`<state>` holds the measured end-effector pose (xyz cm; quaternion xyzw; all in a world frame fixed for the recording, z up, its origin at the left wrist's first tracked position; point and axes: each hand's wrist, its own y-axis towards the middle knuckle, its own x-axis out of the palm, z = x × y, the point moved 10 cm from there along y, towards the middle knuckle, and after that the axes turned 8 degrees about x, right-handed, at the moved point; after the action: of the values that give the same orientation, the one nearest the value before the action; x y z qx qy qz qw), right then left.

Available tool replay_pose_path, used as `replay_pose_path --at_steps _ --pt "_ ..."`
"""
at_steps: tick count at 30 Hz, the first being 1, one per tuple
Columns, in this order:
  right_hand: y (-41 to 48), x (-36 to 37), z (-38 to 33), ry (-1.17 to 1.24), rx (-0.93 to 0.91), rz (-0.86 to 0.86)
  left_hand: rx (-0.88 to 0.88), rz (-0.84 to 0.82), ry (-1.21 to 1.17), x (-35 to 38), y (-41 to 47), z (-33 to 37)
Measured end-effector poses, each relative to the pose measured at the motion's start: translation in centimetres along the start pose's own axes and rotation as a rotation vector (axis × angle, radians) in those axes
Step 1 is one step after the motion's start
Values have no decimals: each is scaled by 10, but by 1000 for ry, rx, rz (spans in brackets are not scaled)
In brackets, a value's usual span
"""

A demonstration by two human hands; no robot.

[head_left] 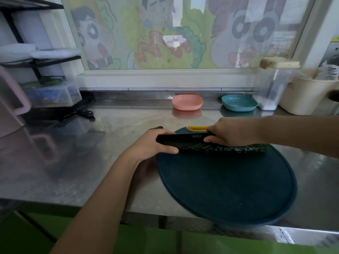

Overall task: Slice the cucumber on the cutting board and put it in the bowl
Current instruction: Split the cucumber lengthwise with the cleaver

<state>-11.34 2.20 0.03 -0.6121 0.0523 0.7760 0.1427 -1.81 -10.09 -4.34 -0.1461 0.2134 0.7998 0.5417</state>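
Note:
A dark green cucumber [229, 149] lies crosswise on the far part of the round dark blue cutting board [227, 187]. A black knife [183, 139] lies lengthwise along the cucumber's top, blade pointing right. My left hand [152, 143] grips the knife at its handle end, and the thumb reaches the cucumber's left end. My right hand [233, 132] holds the cucumber near its middle, with fingers pinching at the blade's tip. At the back of the counter stand a pink bowl [187, 102] and a blue bowl [238, 103], both empty.
The steel counter [82, 153] carries a second black-handled knife [80, 113] at the back left, under a rack with a clear box [55, 94]. A pink jug [12, 105] stands far left. A clear canister [271, 88] and a cream pot [308, 94] stand back right.

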Motion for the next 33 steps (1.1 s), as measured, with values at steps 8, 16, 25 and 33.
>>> replay_pose_path --at_steps 8,16,25,33 --pt "-18 1 20 7 -14 -21 -33 -3 -59 0 0 -9" --pt "-29 0 29 -62 -32 -8 -50 -11 -53 -1 -2 -10" --pt "-75 4 85 139 187 -43 -36 -27 -72 2 -1 -6" --pt "-120 -1 131 -81 343 -55 -80 -55 -57 3 0 -14"
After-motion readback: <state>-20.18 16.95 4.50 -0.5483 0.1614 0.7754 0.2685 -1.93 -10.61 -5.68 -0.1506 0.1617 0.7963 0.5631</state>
